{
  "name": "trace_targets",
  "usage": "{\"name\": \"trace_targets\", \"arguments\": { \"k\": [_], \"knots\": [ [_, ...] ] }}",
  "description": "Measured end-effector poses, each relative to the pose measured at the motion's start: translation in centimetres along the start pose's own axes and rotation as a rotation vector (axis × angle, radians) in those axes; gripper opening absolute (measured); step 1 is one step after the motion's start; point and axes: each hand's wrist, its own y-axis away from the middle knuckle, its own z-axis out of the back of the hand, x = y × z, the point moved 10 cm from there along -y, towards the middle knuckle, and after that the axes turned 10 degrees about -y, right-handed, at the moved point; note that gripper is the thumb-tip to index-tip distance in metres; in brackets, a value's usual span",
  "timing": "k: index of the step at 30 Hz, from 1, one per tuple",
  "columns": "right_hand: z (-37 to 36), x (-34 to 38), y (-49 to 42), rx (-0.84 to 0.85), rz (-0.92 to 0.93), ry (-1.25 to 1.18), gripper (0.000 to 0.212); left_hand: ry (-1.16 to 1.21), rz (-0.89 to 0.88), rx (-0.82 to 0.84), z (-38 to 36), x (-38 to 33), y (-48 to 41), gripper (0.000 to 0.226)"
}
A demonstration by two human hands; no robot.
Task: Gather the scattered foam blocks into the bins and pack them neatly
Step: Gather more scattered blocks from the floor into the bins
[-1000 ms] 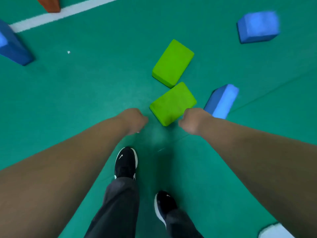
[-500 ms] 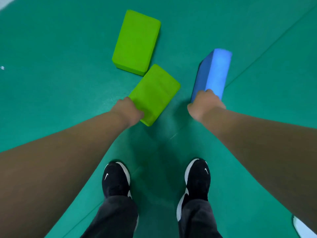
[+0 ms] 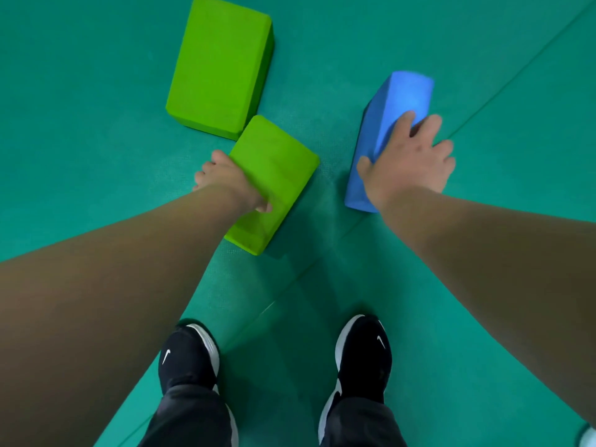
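Observation:
Two green foam blocks and one blue one lie on the green floor mat in front of my feet. My left hand [image 3: 230, 180] grips the nearer green block [image 3: 277, 169] on its left side, thumb on top, and the block's near end looks tilted. The farther green block [image 3: 221, 64] lies flat just beyond, its corner touching the nearer one. My right hand [image 3: 408, 162] is clasped over the blue block [image 3: 403, 95], which stands on its long narrow side, fingers over the right face and thumb on the left. No bin is in view.
My two black shoes [image 3: 190, 356] [image 3: 362, 353] stand on the mat below the blocks. A mat seam [image 3: 503, 88] runs diagonally at the right. A pale object [image 3: 588, 437] shows at the bottom right corner.
I have bent lower, so the blocks look bigger. Both hands went from fists near the blocks to grips: left on the nearer green block, right on the blue one.

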Motion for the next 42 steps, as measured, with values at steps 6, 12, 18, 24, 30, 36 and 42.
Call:
{"name": "trace_targets", "arguments": {
  "k": [6,12,18,24,30,36,42],
  "knots": [
    [-2.1,-0.7,0.3,0.194,-0.081,-0.161,0.11,0.184,0.022,0.154,0.4,0.0,1.7,0.125],
    [-0.2,-2.2,1.3,0.294,0.005,-0.188,0.11,0.275,-0.071,0.196,1.2,-2.5,5.7,0.128],
    [2.7,-5.7,6.4,0.456,-0.072,-0.258,0.094,0.045,-0.149,0.179,4.6,-4.0,10.8,0.122],
    [6.9,-9.1,16.3,0.435,-0.137,-0.368,0.081,0.04,-0.247,0.137,5.7,-5.5,17.6,0.12],
    [8.1,-15.1,31.8,0.399,-0.438,-0.474,0.079,-0.129,-0.485,0.162,1.7,-6.9,29.4,0.112],
    [5.9,-22.7,47.7,0.358,-0.74,-0.628,0.082,-0.327,-0.734,0.151,-7.1,-6.8,41.1,0.119],
    [1.7,-29.2,63.6,0.305,-0.962,-0.758,0.082,-0.521,-0.871,0.159,-18.7,-3.8,51.3,0.114]
  ]
}}
